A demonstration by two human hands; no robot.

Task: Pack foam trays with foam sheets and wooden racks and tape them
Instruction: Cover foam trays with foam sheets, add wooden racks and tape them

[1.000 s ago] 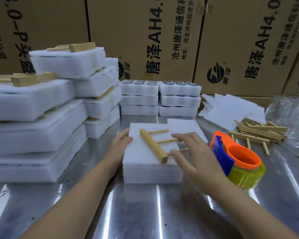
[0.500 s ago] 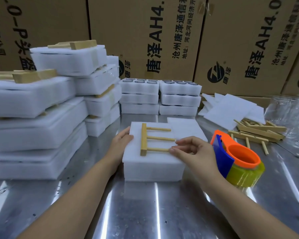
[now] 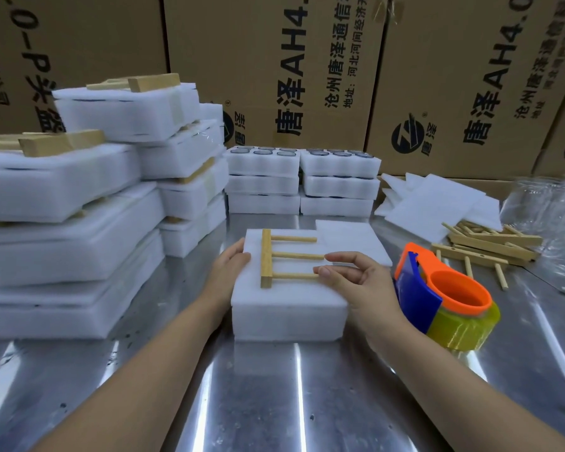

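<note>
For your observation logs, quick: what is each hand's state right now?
Left hand: open, resting against the left edge of the foam tray.
Right hand: open, fingertips touching pegs of the wooden rack.

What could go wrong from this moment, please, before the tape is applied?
The wooden rack lies untaped on the foam sheet, with only the right hand touching its pegs; it may slide during taping. The tape dispenser sits close by the right wrist and could be knocked.
</note>
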